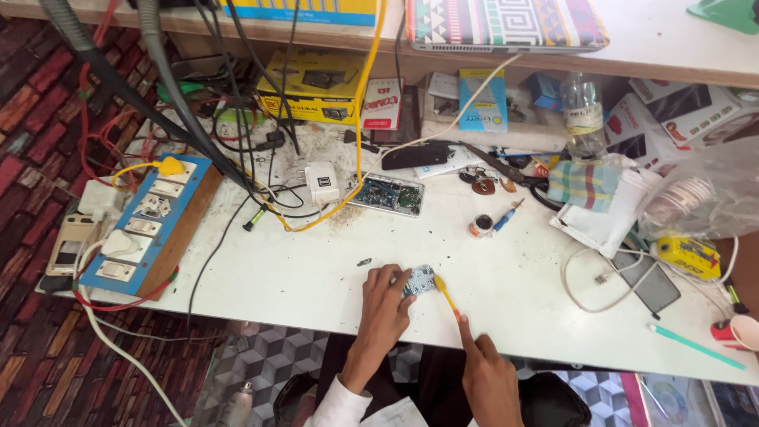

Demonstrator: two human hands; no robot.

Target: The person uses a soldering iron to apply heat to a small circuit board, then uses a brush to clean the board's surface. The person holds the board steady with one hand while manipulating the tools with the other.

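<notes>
My left hand (385,304) presses its fingertips on a small blue-grey circuit board (422,279) that lies on the white worktable (300,269). My right hand (484,365) grips a thin yellow-handled tool (447,296), and the tool's tip touches the board's right edge. Both forearms come up from the table's near edge, the left one in a white sleeve.
A blue switchboard (142,229) with sockets sits at the left. A second green circuit board (387,194), a white charger (322,182), cables, scissors, a small tin (479,226), a plastic bottle (583,115), boxes and a folded cloth crowd the back and right.
</notes>
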